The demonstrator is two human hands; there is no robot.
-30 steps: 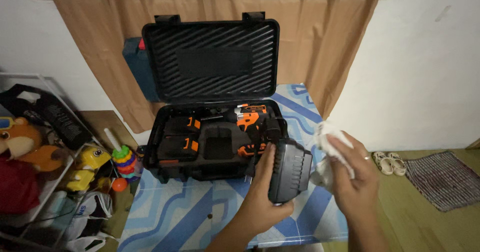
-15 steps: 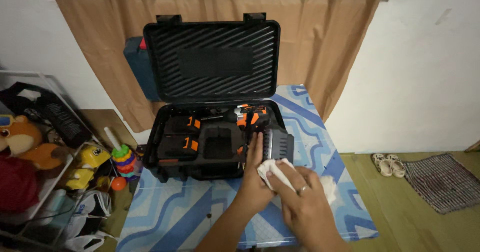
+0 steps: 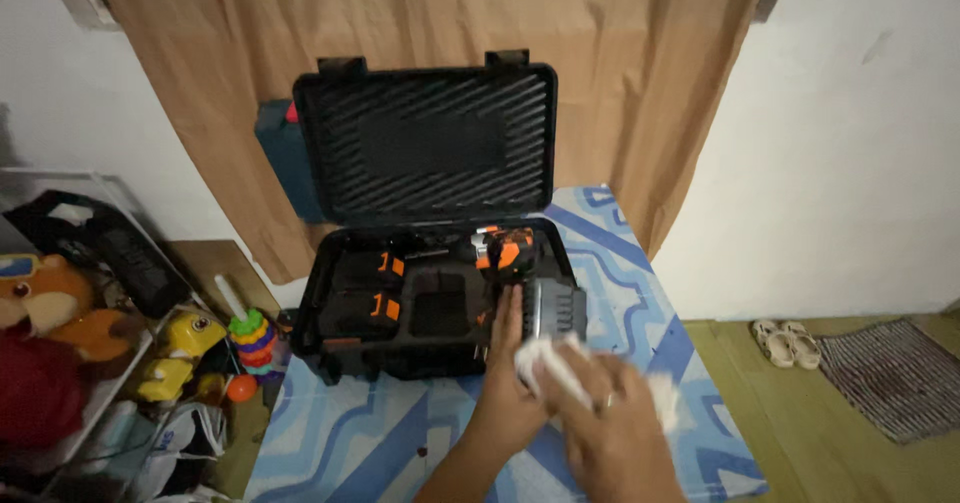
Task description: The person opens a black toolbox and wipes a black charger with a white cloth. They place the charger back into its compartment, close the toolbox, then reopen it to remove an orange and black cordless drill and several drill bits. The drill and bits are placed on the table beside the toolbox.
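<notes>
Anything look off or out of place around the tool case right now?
One thing: the dark ribbed block is propped at the right rim of the open case, not seated, while a moulded recess sits bare. The left hand steadies it; the right hand presses a white cloth to it. No spills or visible damage.

1. The tool case (image 3: 430, 153) was black, its open lid lined with black diagonally ridged foam.
2. The power tools inside (image 3: 500, 248) were black with orange trim.
3. The charger-like block (image 3: 555, 308) was dark grey with ribbed grooves.
4. The cloth (image 3: 550, 368) was white.
5. The table (image 3: 640, 313) wore a cover patterned in light blue, darker blue and white bands.
6. The curtain (image 3: 650, 83) was plain tan-brown.
7. The wall (image 3: 860, 163) was white.
8. The rug (image 3: 895, 373) was grey-brown, finely striped.
9. The stacking toy (image 3: 250, 343) showed rainbow rings.
10. The plush toy (image 3: 50, 308) was orange-brown.
</notes>
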